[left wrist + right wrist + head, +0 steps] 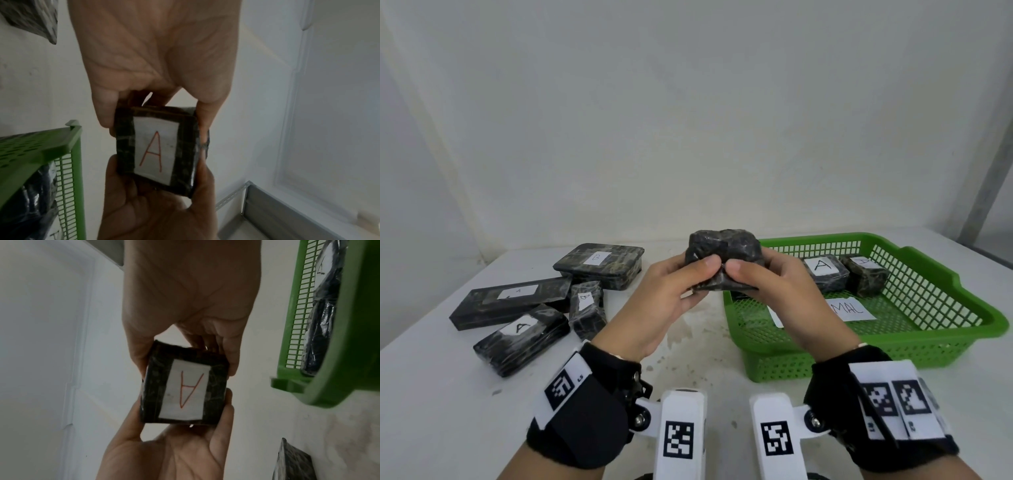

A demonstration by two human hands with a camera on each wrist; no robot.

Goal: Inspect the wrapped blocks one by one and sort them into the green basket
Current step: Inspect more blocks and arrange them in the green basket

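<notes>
A small dark wrapped block [724, 257] is held up over the middle of the table. My left hand [702, 278] grips its left end and my right hand [739, 277] grips its right end, with both thumbs on the near face. The wrist views show the block's [123, 151] underside with a white label carrying a red letter A [191, 391]. The green basket [876, 356] stands on the right. Inside it lie one wrapped block marked A [823, 274] and a second wrapped block [866, 277].
Several wrapped blocks lie on the left of the white table [431, 394], among them a flat one marked B [601, 265], a long one [512, 301] and one marked A [522, 337]. A paper slip [849, 310] lies on the basket floor. A wall stands close behind.
</notes>
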